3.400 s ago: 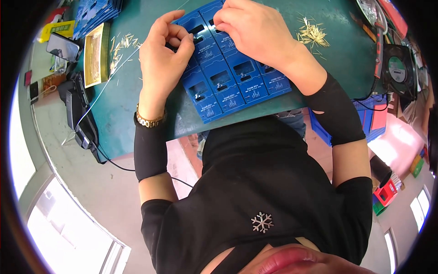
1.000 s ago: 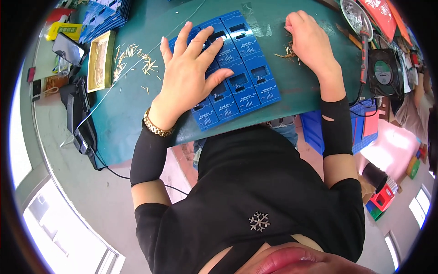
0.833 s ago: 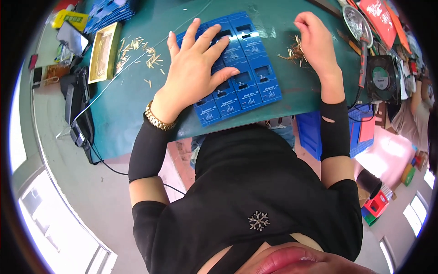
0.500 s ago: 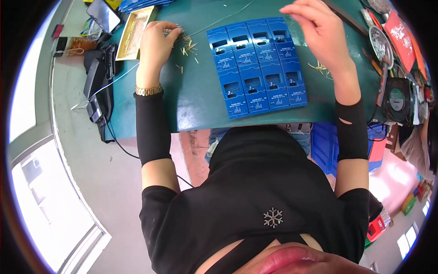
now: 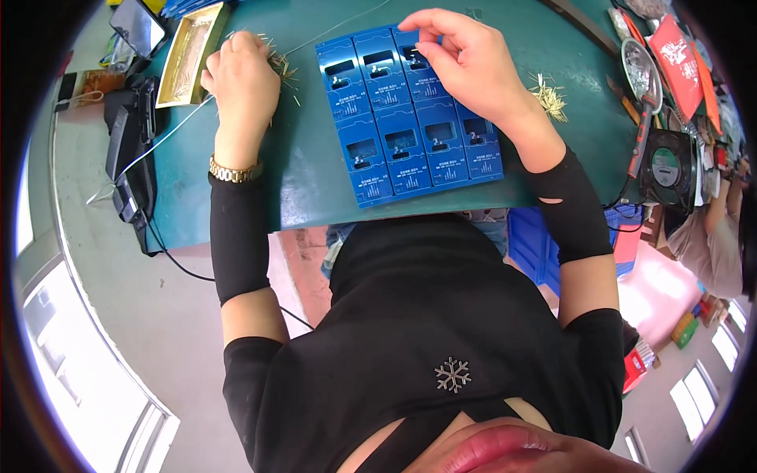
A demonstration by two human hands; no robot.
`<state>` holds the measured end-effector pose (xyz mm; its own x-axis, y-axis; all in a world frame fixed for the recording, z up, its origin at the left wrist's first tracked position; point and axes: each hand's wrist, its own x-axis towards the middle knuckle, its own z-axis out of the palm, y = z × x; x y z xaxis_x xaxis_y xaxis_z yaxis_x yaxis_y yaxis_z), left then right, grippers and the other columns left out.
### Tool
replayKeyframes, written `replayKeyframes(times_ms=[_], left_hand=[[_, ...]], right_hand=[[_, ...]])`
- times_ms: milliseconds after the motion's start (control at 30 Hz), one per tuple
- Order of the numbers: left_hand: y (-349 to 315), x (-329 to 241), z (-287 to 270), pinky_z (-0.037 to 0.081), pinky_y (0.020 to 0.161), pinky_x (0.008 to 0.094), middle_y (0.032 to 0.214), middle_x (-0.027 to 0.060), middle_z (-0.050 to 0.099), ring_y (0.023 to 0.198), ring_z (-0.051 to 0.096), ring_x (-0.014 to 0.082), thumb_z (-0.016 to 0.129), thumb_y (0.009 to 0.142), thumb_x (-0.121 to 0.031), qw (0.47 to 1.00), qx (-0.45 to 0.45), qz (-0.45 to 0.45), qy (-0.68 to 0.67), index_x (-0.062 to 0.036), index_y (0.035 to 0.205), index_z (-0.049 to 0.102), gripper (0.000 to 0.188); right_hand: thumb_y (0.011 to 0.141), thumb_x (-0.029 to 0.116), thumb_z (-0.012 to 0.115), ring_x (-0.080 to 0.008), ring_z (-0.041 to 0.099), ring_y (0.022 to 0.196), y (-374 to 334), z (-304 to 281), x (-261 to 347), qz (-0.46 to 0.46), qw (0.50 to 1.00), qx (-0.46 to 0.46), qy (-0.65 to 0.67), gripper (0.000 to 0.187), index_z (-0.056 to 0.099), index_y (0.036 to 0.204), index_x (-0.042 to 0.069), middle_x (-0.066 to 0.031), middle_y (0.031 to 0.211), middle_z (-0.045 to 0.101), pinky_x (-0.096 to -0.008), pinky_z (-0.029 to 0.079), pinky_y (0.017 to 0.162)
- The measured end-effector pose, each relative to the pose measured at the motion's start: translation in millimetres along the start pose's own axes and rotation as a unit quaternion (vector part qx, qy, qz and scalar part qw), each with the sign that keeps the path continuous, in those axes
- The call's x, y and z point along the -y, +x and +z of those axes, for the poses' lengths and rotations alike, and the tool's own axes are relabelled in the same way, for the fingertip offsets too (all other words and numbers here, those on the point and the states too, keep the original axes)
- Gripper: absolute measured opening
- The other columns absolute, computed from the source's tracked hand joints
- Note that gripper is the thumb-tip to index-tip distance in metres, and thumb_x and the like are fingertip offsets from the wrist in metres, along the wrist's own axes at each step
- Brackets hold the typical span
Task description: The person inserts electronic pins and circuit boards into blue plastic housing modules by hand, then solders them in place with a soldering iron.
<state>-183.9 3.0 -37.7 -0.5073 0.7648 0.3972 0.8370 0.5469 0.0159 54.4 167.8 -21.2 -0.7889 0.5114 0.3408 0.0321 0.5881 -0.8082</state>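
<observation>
A blue circuit board panel [image 5: 402, 118] with rows of cutouts and pale printing lies flat on the green table. Over its upper right part is my right hand [image 5: 465, 67], thumb and forefinger pinched; a tiny pale tip shows there, too small to name. My left hand [image 5: 246, 83] is curled with its fingers bent, beside a loose pile of thin gold-coloured pins [image 5: 284, 69]. What its fingers hold, if anything, is hidden. More such pins [image 5: 549, 98] lie heaped right of the board, by my right wrist.
A shallow golden tray [image 5: 175, 83] stands left of my left hand, with a phone [image 5: 138, 27] beyond it. At the right are a soldering iron [image 5: 640, 146], a round metal dish [image 5: 635, 67] and a black fan-like box [image 5: 669, 169]. Blue bins [image 5: 530, 240] sit below the table edge.
My right hand has swung left from beside the board to over its upper part, its fingers closing into a pinch. The left hand has turned and curled near the pins. The whole view has shifted slightly.
</observation>
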Motion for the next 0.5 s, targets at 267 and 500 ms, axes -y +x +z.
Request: replayKeyframes(times_ms=[267, 500], left_hand=[[4, 4, -1, 0.04, 0.089, 0.0457, 0.093, 0.0041, 0.069, 0.092, 0.06, 0.0286, 0.063, 0.091, -0.023, 0.988, 0.007, -0.029, -0.151, -0.0162, 0.098, 0.073, 0.014], [2, -8, -2, 0.046, 0.081, 0.0356, 0.091, 0.0033, 0.066, 0.088, 0.062, 0.0225, 0.059, 0.094, -0.015, 0.99, -0.049, 0.062, -0.115, -0.0141, 0.108, 0.071, 0.018]], right_hand=[[0.085, 0.003, 0.066, 0.0005, 0.037, 0.051, -2, -10, 3, 0.015, 0.998, 0.037, -0.057, 0.021, 0.073, 0.105, 0.008, 0.0071, 0.055, 0.046, -0.0183, 0.035, 0.053], [0.083, -0.002, 0.062, -0.0049, 0.049, 0.053, 3, -11, 25, 0.086, 0.995, 0.044, 0.025, 0.017, 0.067, 0.099, 0.0, -0.0027, 0.07, 0.059, -0.0218, 0.039, 0.051]])
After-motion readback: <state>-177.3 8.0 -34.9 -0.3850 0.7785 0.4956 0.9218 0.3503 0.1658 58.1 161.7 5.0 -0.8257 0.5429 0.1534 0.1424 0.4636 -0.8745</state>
